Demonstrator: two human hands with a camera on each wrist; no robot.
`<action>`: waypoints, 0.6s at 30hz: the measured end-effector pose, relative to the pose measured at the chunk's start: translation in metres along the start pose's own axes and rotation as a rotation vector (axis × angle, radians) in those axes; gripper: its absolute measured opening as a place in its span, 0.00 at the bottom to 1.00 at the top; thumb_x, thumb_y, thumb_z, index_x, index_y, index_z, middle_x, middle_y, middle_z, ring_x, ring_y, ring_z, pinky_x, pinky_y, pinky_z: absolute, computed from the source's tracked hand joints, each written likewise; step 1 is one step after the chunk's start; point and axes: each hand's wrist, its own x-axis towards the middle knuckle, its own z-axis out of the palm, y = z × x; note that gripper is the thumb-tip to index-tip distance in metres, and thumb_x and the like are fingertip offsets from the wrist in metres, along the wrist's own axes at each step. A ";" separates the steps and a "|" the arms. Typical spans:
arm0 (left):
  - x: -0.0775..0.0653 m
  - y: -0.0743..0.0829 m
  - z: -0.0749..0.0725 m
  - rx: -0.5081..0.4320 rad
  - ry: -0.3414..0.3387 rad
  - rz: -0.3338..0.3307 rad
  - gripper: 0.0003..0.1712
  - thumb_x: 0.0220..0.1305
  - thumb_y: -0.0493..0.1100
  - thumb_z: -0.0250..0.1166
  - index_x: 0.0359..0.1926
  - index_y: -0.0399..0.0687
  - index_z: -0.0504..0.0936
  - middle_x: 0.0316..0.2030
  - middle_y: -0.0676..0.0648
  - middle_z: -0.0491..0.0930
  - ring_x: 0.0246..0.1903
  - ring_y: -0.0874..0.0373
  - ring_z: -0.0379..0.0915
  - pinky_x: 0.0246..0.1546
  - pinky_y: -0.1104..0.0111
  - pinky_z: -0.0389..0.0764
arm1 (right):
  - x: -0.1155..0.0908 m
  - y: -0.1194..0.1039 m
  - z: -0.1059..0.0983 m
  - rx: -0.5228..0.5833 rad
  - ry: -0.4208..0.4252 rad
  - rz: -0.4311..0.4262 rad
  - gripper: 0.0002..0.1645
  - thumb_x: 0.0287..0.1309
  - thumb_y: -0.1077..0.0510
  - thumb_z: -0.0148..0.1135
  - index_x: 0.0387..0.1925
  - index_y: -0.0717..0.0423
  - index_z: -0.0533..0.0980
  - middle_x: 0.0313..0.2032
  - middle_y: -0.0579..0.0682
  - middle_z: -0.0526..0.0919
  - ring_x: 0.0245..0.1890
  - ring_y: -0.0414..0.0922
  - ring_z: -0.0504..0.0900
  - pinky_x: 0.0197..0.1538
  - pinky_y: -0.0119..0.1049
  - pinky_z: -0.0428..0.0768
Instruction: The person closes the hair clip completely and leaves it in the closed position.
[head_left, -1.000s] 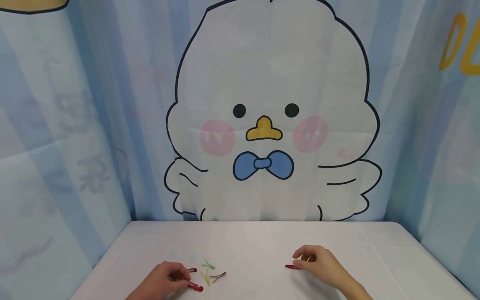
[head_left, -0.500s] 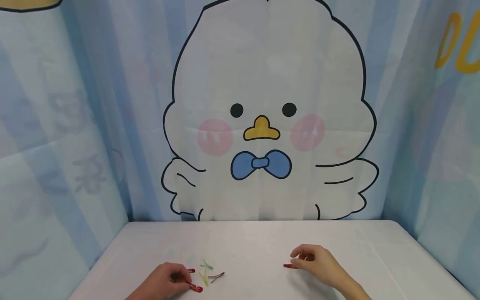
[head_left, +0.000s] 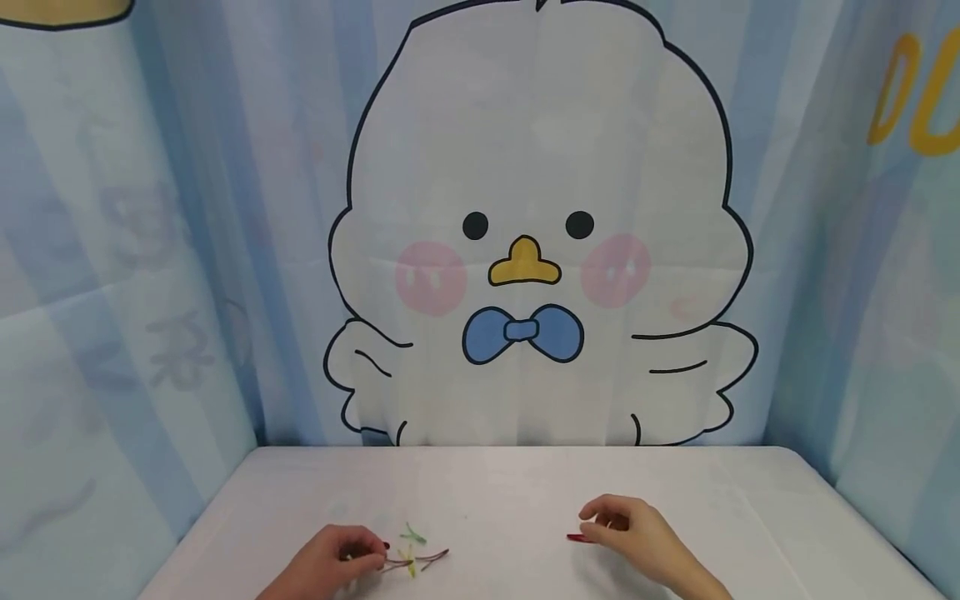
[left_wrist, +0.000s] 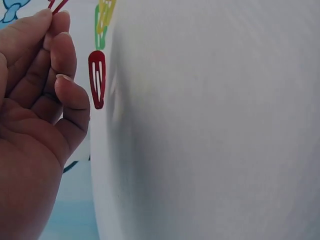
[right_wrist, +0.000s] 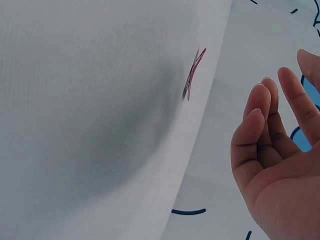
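My left hand [head_left: 330, 560] pinches a red snap hair clip [left_wrist: 58, 6] between thumb and index finger; in the head view this clip appears edge-on, its two layers spread apart. A second red hair clip [left_wrist: 97, 80] lies on the table below the curled outer fingers. Just beyond the fingertips are a green hair clip [head_left: 413, 534], a yellow hair clip [head_left: 407, 555] and a dark red one [head_left: 437, 557]. On the right, a lone red hair clip [right_wrist: 194, 75] stands on its edge on the table. My right hand [head_left: 637, 533] hovers by it, fingers loosely bent, holding nothing.
The white table [head_left: 502, 483] reaches back to a curtain [head_left: 540, 392] printed with a cartoon bird. Blue and white striped curtains [head_left: 112, 333] enclose the left and right sides.
The left hand has turned its red hair clip from face-on to edge-on, with the layers now showing apart. The right hand and the clip beside it look the same.
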 end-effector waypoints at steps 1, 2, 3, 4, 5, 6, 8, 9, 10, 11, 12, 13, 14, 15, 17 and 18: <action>0.000 0.000 0.001 -0.011 0.003 0.006 0.07 0.66 0.40 0.67 0.39 0.39 0.85 0.34 0.49 0.82 0.33 0.54 0.73 0.38 0.61 0.78 | -0.001 0.000 0.000 0.004 0.002 0.000 0.11 0.61 0.55 0.70 0.42 0.57 0.83 0.29 0.45 0.78 0.26 0.40 0.74 0.30 0.32 0.73; 0.000 0.001 0.001 -0.022 0.006 0.014 0.07 0.66 0.40 0.67 0.39 0.39 0.85 0.33 0.49 0.82 0.33 0.54 0.73 0.38 0.61 0.78 | -0.001 0.000 0.000 0.002 0.006 -0.001 0.11 0.61 0.55 0.71 0.42 0.57 0.83 0.29 0.45 0.78 0.26 0.40 0.74 0.30 0.32 0.73; 0.001 0.002 0.002 -0.034 0.009 0.023 0.07 0.66 0.40 0.67 0.39 0.39 0.85 0.33 0.49 0.82 0.33 0.54 0.73 0.37 0.61 0.78 | -0.002 -0.001 0.000 0.000 0.011 -0.009 0.12 0.61 0.55 0.71 0.42 0.57 0.83 0.29 0.46 0.78 0.26 0.40 0.74 0.30 0.32 0.73; 0.001 0.003 0.002 -0.047 0.012 0.028 0.07 0.66 0.40 0.67 0.38 0.39 0.85 0.33 0.49 0.82 0.33 0.54 0.73 0.37 0.61 0.78 | -0.002 -0.002 0.000 -0.004 0.014 -0.007 0.12 0.60 0.55 0.71 0.42 0.57 0.83 0.29 0.46 0.78 0.26 0.40 0.75 0.30 0.32 0.73; 0.001 0.003 0.003 -0.056 0.015 0.037 0.07 0.66 0.40 0.67 0.38 0.39 0.84 0.33 0.48 0.82 0.33 0.53 0.74 0.37 0.61 0.78 | -0.002 -0.003 0.000 -0.007 0.018 -0.001 0.12 0.60 0.55 0.71 0.43 0.57 0.82 0.29 0.46 0.78 0.26 0.40 0.75 0.30 0.32 0.73; 0.001 0.005 0.003 -0.064 0.020 0.045 0.06 0.66 0.39 0.67 0.38 0.39 0.84 0.33 0.48 0.83 0.33 0.53 0.74 0.38 0.60 0.78 | -0.002 -0.005 -0.001 -0.007 0.021 0.006 0.13 0.60 0.55 0.71 0.43 0.57 0.82 0.29 0.46 0.78 0.26 0.41 0.75 0.30 0.33 0.73; 0.000 0.007 0.004 -0.078 0.030 0.058 0.06 0.66 0.39 0.67 0.38 0.38 0.84 0.33 0.48 0.84 0.33 0.53 0.75 0.38 0.60 0.78 | -0.001 -0.008 -0.001 -0.011 0.028 0.028 0.14 0.60 0.54 0.72 0.44 0.57 0.82 0.29 0.46 0.78 0.27 0.43 0.76 0.31 0.33 0.74; 0.000 0.009 0.004 -0.086 0.032 0.062 0.06 0.66 0.38 0.66 0.38 0.38 0.83 0.33 0.48 0.84 0.33 0.53 0.75 0.39 0.60 0.79 | -0.001 -0.009 -0.001 -0.011 0.032 0.037 0.15 0.59 0.54 0.72 0.45 0.57 0.82 0.30 0.46 0.78 0.28 0.44 0.76 0.31 0.34 0.74; 0.000 0.010 0.005 -0.093 0.036 0.066 0.06 0.66 0.38 0.67 0.39 0.38 0.83 0.33 0.47 0.84 0.33 0.52 0.76 0.39 0.60 0.79 | -0.001 -0.011 -0.001 -0.013 0.035 0.051 0.16 0.59 0.54 0.72 0.45 0.57 0.82 0.30 0.46 0.79 0.29 0.44 0.76 0.32 0.34 0.74; -0.001 0.012 0.006 -0.098 0.040 0.073 0.06 0.66 0.38 0.67 0.39 0.37 0.83 0.34 0.47 0.84 0.33 0.52 0.76 0.39 0.60 0.80 | -0.001 -0.012 -0.001 -0.010 0.037 0.060 0.16 0.59 0.54 0.72 0.46 0.58 0.81 0.30 0.46 0.79 0.30 0.45 0.76 0.32 0.34 0.75; -0.001 0.014 0.007 -0.105 0.043 0.080 0.06 0.66 0.38 0.67 0.39 0.37 0.83 0.34 0.47 0.84 0.34 0.52 0.76 0.39 0.60 0.80 | -0.001 -0.014 -0.001 -0.008 0.041 0.066 0.17 0.59 0.54 0.72 0.46 0.58 0.81 0.31 0.46 0.79 0.31 0.45 0.76 0.32 0.35 0.75; -0.001 0.015 0.008 -0.108 0.046 0.090 0.07 0.66 0.38 0.67 0.39 0.37 0.83 0.34 0.47 0.84 0.34 0.52 0.76 0.39 0.61 0.80 | 0.000 -0.015 -0.001 -0.006 0.044 0.070 0.18 0.58 0.54 0.73 0.47 0.58 0.81 0.31 0.46 0.80 0.31 0.45 0.77 0.33 0.35 0.76; -0.001 0.017 0.010 -0.114 0.050 0.100 0.07 0.66 0.38 0.67 0.40 0.36 0.83 0.34 0.47 0.84 0.33 0.52 0.77 0.38 0.61 0.80 | 0.000 -0.016 -0.001 -0.003 0.046 0.072 0.18 0.58 0.53 0.73 0.47 0.58 0.81 0.31 0.46 0.80 0.32 0.46 0.77 0.33 0.35 0.76; -0.001 0.019 0.011 -0.119 0.055 0.111 0.08 0.66 0.38 0.67 0.40 0.36 0.83 0.34 0.47 0.84 0.33 0.52 0.77 0.37 0.62 0.79 | 0.000 -0.017 0.000 0.000 0.047 0.073 0.19 0.58 0.53 0.73 0.47 0.58 0.81 0.32 0.46 0.80 0.32 0.46 0.77 0.34 0.36 0.77; 0.000 0.022 0.015 -0.133 0.062 0.134 0.09 0.67 0.38 0.67 0.41 0.35 0.83 0.34 0.47 0.84 0.34 0.52 0.76 0.36 0.63 0.78 | -0.001 -0.019 0.001 0.007 0.047 0.073 0.20 0.58 0.51 0.73 0.48 0.58 0.81 0.33 0.46 0.81 0.33 0.45 0.77 0.35 0.36 0.77; 0.000 0.024 0.017 -0.139 0.065 0.142 0.09 0.67 0.38 0.67 0.42 0.34 0.82 0.34 0.47 0.84 0.34 0.52 0.77 0.35 0.64 0.78 | -0.001 -0.020 0.001 0.011 0.046 0.072 0.21 0.58 0.50 0.73 0.48 0.58 0.81 0.33 0.46 0.81 0.33 0.45 0.77 0.35 0.36 0.78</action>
